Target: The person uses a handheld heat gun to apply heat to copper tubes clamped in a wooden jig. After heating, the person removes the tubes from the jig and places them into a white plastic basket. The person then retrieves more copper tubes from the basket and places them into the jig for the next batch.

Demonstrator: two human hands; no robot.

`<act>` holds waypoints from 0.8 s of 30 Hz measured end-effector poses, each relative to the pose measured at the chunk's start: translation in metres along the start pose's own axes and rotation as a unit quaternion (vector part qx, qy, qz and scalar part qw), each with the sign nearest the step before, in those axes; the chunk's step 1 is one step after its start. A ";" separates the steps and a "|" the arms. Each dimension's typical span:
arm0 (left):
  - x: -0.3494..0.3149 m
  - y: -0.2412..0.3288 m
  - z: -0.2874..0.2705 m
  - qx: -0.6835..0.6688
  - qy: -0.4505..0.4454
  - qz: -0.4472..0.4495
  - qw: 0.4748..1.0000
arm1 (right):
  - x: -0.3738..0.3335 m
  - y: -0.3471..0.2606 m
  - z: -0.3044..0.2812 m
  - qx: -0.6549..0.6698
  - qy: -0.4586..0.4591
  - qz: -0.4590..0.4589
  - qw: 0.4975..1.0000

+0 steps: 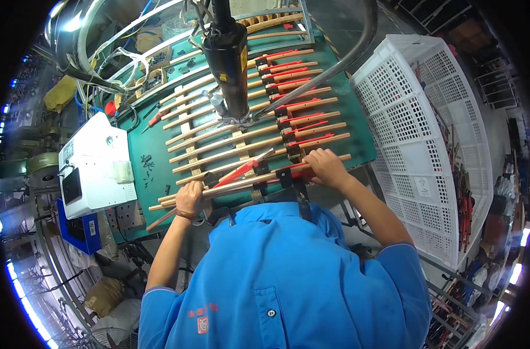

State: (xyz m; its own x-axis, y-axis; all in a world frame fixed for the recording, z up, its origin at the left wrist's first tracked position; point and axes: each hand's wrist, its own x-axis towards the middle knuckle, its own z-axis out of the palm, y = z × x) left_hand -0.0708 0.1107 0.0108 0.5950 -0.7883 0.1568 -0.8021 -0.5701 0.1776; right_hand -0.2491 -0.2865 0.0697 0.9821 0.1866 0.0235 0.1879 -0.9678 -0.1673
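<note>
Several long tan rods lie side by side on a rack of slats and black holders over the green table (148, 142). Many carry a slim red piece (311, 124) near the right end. At the near edge, my left hand (189, 199) is closed round the left part of the nearest rods (236, 185). My right hand (326, 167) grips the same bundle near its right end, over a red part partly hidden by my fingers. Between my hands, a loose-looking red piece with a pale tip (241, 170) lies slanted across the rods.
A black machine head (227, 70) hangs over the rods, with a thick grey hose curving right. A white box-shaped device (96, 166) stands left, above a blue bin (81, 232). Small black parts (147, 166) and a red-handled tool (155, 118) lie nearby. Tall white perforated crates (416, 139) stand right.
</note>
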 end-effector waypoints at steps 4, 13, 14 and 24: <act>-0.011 0.010 0.001 0.010 0.009 -0.003 1.000 | -0.007 -0.001 0.008 0.023 0.005 -0.011 1.000; -0.012 0.019 -0.012 -0.087 -0.027 0.076 0.993 | -0.030 -0.015 0.026 -0.015 0.068 0.029 0.997; -0.013 0.018 -0.011 -0.097 -0.040 0.079 0.991 | -0.029 -0.019 0.023 -0.022 0.059 0.042 0.997; 0.000 0.014 -0.020 -0.107 -0.171 0.077 0.976 | -0.016 -0.005 -0.011 0.088 -0.039 -0.051 0.994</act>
State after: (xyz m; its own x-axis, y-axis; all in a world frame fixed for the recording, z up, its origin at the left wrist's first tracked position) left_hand -0.0808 0.1075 0.0323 0.3869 -0.9130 -0.1291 -0.8303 -0.4059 0.3819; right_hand -0.2656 -0.2867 0.0805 0.9530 0.3018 -0.0263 0.2757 -0.8999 -0.3379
